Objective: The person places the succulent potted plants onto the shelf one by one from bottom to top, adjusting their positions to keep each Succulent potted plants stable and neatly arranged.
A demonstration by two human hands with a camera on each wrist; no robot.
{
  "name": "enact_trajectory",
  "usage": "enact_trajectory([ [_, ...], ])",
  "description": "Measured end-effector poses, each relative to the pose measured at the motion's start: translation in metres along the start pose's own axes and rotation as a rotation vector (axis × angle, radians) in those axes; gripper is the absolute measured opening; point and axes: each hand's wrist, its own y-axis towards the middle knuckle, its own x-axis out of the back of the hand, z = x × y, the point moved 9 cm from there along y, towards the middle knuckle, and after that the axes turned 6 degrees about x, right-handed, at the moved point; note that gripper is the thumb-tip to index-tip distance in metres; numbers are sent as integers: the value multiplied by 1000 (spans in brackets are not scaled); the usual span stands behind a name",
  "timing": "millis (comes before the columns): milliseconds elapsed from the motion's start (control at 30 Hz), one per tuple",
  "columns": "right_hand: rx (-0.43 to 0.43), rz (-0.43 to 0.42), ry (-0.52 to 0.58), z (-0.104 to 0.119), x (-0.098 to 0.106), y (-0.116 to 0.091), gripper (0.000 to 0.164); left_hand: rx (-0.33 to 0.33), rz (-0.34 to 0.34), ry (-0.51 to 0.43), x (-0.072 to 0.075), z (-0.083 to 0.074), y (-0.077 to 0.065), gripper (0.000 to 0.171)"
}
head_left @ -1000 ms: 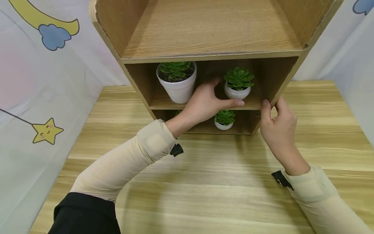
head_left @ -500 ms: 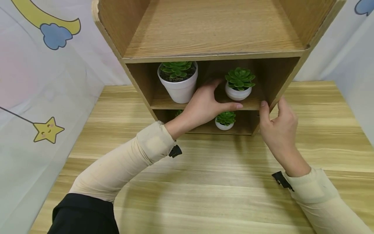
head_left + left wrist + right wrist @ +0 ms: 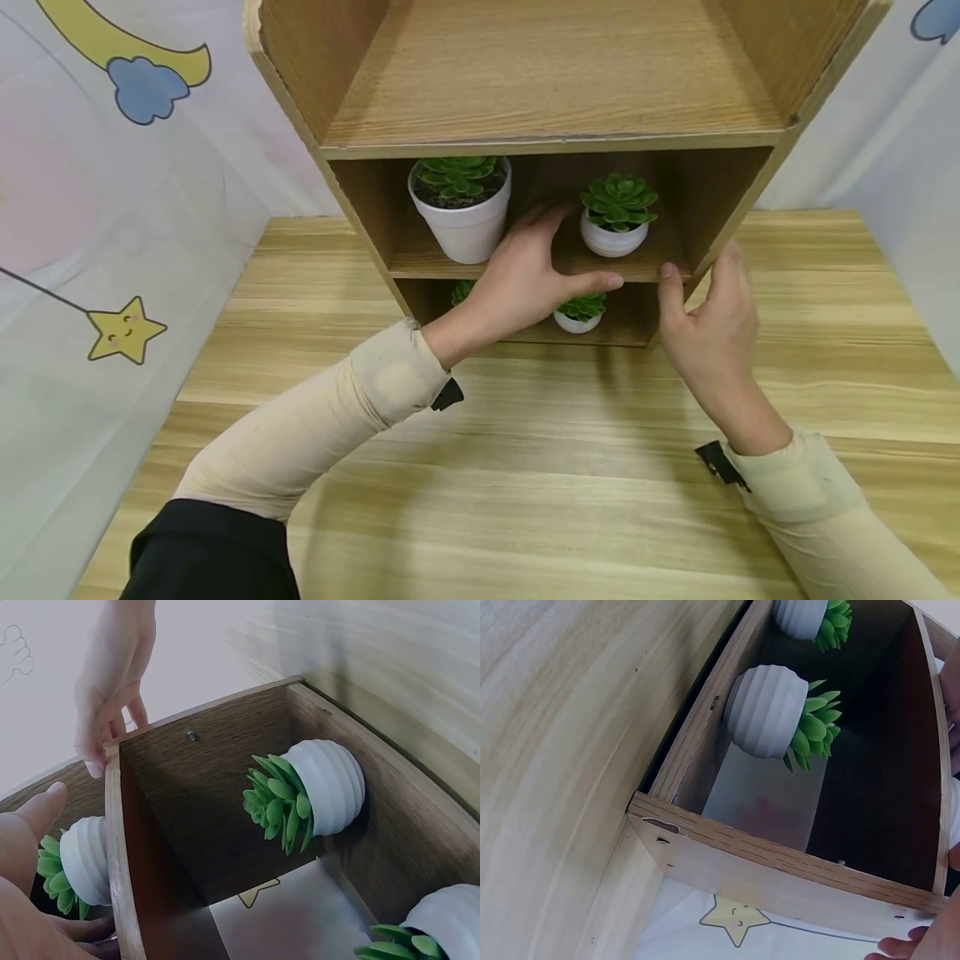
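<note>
A wooden shelf unit (image 3: 555, 96) stands in front of me. My left hand (image 3: 528, 271) reaches into its middle compartment, thumb and fingers spread beside a small green succulent in a round white pot (image 3: 613, 240). A gap shows between that hand and the pot in the head view. My right hand (image 3: 712, 333) is at the unit's right side panel, thumb on the inner side and fingers outside, spread apart. The left wrist view shows the right thumb (image 3: 94, 766) near the front edge of the shelf board. Left of my left hand is a larger potted succulent (image 3: 467, 229).
In the lowest compartment are a small succulent in a ribbed white pot (image 3: 765, 712) and another succulent (image 3: 461, 292), partly hidden by my left forearm. The unit stands on a wood-grain tabletop (image 3: 540, 467). A printed cloth (image 3: 67, 208) hangs at the left.
My right thumb has shifted left and down off the side panel's front edge, widening its gap from the fingers. The left thumb has lowered slightly; the plants keep their places on the shelves.
</note>
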Motion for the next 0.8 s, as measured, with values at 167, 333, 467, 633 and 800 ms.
enact_trajectory([
  [167,-4,10,-2,0,1,-1,47,10,8,-13,-2,0,-1,95],
  [333,-23,22,-8,-3,1,-2,48,11,5,-18,-2,0,0,93],
  [467,-26,37,-16,-4,0,-3,50,3,-3,-7,-1,0,-1,91],
  [633,-16,39,-21,-3,-1,-4,53,-11,-9,34,-2,0,-5,92],
  [800,-15,45,-33,-4,-2,-6,53,-7,-8,50,-4,1,-8,93],
])
